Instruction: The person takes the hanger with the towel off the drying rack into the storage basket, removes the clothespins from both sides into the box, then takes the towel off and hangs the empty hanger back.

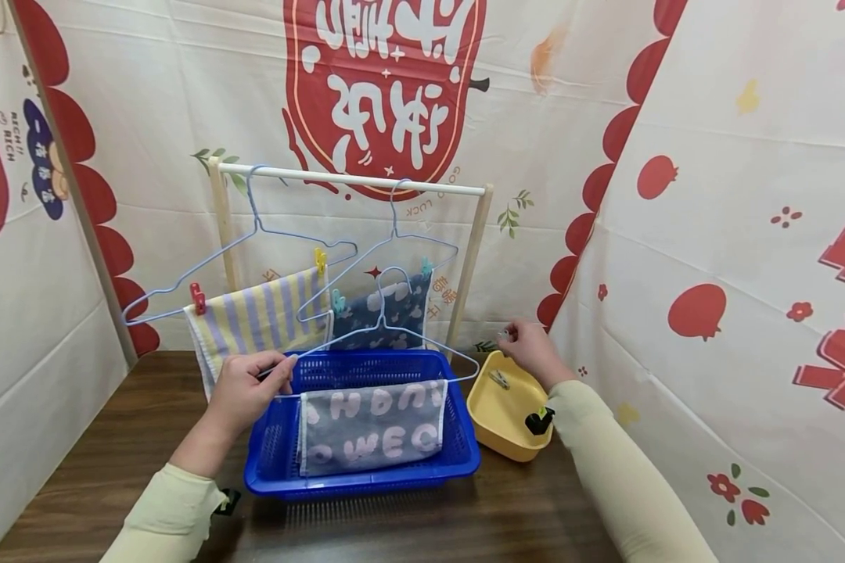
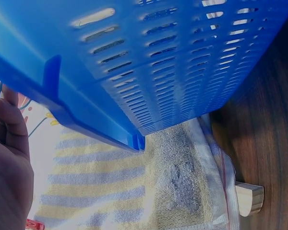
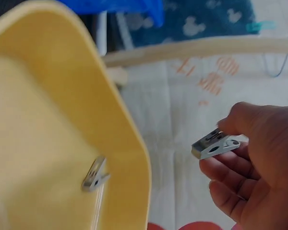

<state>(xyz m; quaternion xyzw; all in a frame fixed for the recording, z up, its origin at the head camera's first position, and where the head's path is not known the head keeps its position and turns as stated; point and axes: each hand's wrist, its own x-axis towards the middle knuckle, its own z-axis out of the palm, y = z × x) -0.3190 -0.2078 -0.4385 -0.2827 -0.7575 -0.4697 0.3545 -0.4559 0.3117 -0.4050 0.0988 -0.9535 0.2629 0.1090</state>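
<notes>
My left hand [image 1: 248,387] grips the left end of a light blue wire hanger [image 1: 382,314]. Over its bottom bar hangs a grey towel [image 1: 373,430] with pale pink letters, in front of and above a blue basket [image 1: 362,483]. In the left wrist view, the basket wall fills most of the picture and only part of the hand [image 2: 12,143] shows at the left edge. My right hand [image 1: 533,353] is raised over the back of a yellow bin [image 1: 510,447]. Between thumb and fingers it pinches a silver metal clip [image 3: 212,143], jaw end outward.
Another metal clip [image 3: 93,175] lies in the yellow bin. Behind the basket stands a rack with a white rail [image 1: 352,180] and wooden posts. From it hang a striped towel [image 1: 267,313] with red and yellow clips and a dark blue towel [image 1: 380,313] with teal clips.
</notes>
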